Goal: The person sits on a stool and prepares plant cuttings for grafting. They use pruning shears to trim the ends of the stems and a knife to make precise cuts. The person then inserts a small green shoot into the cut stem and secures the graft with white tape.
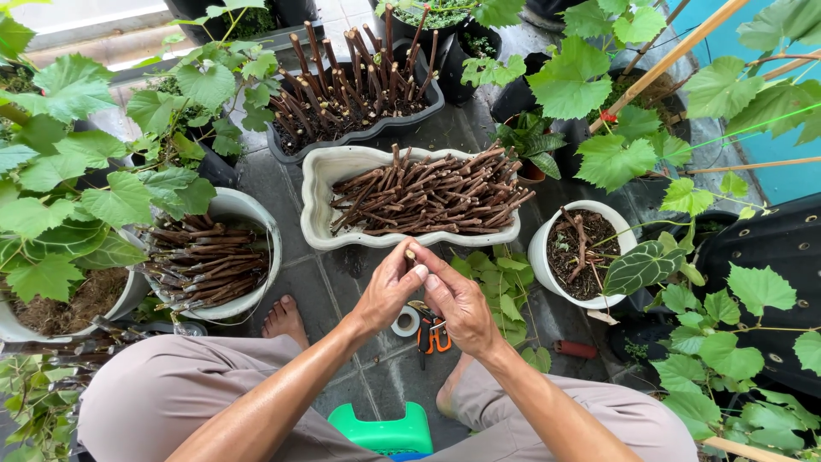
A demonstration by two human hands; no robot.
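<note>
1. Broad, lobed green vine leaves [77, 171] ring the grey tiled floor [342, 282], which looks damp.
2. A long white trough [321, 184] with a wavy rim holds a heap of brown, knobbly woody cuttings lying flat; a round white tub [256, 214] to its left holds another pile, and a dark trough [359, 133] behind holds cuttings upright.
3. A round white pot [540, 257] to the right holds soil and a few sticks.
4. The left hand [386, 291] and right hand [462, 304] are both closed around one short cutting [410, 254], held upright above the floor, just in front of the white trough.
5. Orange-handled pruners [434, 335] and a tape roll [406, 322] lie beneath the hands.
6. Risk, as a judgement: the rough bark could slip through the fingers and the cutting drop onto the tools, or too hard a squeeze could snap a bud.
</note>
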